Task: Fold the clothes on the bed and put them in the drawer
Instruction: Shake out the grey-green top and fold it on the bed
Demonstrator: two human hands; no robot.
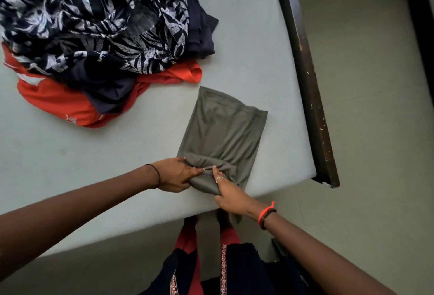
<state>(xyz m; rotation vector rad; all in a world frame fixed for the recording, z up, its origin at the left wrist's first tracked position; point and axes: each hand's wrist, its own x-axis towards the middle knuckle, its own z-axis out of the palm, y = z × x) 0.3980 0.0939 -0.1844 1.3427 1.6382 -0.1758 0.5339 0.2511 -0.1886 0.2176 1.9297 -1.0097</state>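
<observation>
Head view, steeply down, close over bed [117,149], edges perhaps warped

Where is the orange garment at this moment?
In the head view the orange garment lies on the bed at the left, under the leaf-print cloth of the unfolded pile, apart from the grey garment.

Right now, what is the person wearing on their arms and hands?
Both arms are bare, with no sleeves. The left hand has a thin black band at the wrist. The right hand has a silver ring on one finger, plus a red thread and a dark bead bracelet at the wrist.
</observation>
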